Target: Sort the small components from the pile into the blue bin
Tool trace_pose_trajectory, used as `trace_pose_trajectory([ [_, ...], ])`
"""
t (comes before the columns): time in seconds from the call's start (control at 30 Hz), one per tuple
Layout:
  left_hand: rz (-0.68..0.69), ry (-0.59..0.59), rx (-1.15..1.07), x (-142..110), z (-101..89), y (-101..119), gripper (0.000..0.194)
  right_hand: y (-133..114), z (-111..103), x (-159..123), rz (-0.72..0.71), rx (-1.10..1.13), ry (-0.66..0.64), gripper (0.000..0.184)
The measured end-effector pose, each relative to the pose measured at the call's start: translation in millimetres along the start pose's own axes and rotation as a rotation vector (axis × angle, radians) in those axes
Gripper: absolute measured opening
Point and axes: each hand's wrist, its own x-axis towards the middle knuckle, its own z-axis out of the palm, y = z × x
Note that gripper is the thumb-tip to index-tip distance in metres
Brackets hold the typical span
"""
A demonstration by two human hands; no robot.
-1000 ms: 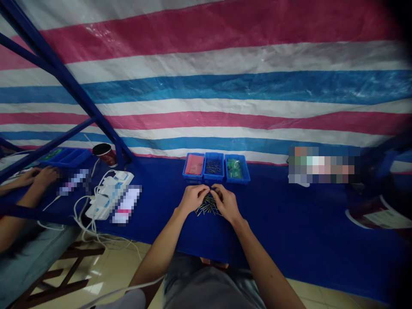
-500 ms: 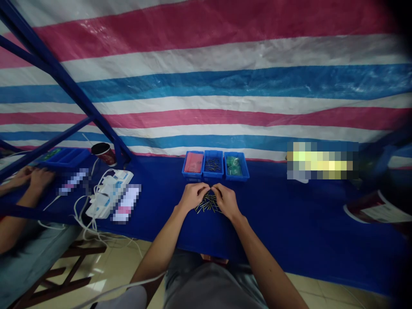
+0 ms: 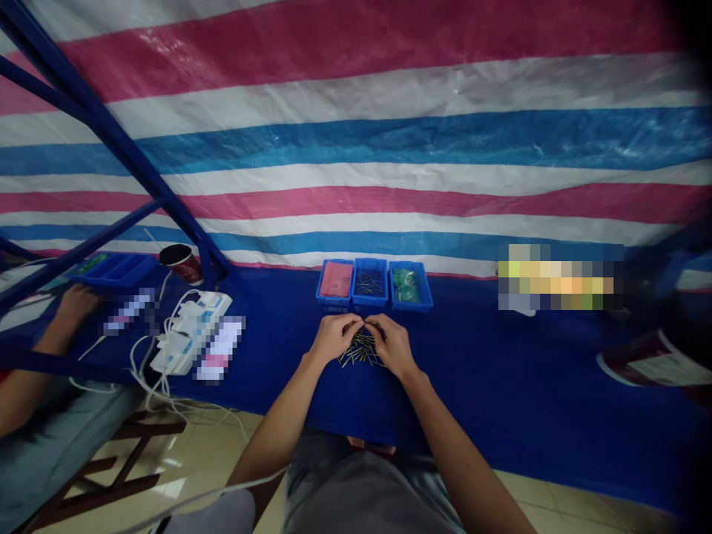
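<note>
My left hand and my right hand meet at the fingertips above a pile of thin dark metal screw-like pieces with a brassy shine. Both hands are closed in a pinch. Between their fingertips shows a small dark end of one such piece, mostly covered by the fingers. Just beyond the hands stand three small blue bins in a row: one with pink packets, one with more dark screw-like pieces, and one with green-and-clear plastic bags.
A white power strip with tangled cables and a blurred phone lie to the left on the blue tabletop. A dark red cup stands behind. Another person's hand is at far left. A large cup is at right.
My hands stay pinched over the pile, with only slight finger movement. At far left the other person's hands have shifted; only one shows clearly now. The view has moved slightly.
</note>
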Motion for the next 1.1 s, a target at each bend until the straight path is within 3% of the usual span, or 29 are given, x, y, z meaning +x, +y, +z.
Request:
trace_pose_trajectory([
  [0.67, 0.017, 0.028, -0.028, 0.0, 0.9, 1.1, 0.027, 1.7, -1.7, -0.3, 0.044, -0.088, -0.057, 0.027],
  [1.1, 0.001, 0.021, -0.060, 1.5, -0.8, 3.5, 0.018, -3.6, -2.3, 1.7, 0.024, -0.032, 0.019, 0.017],
])
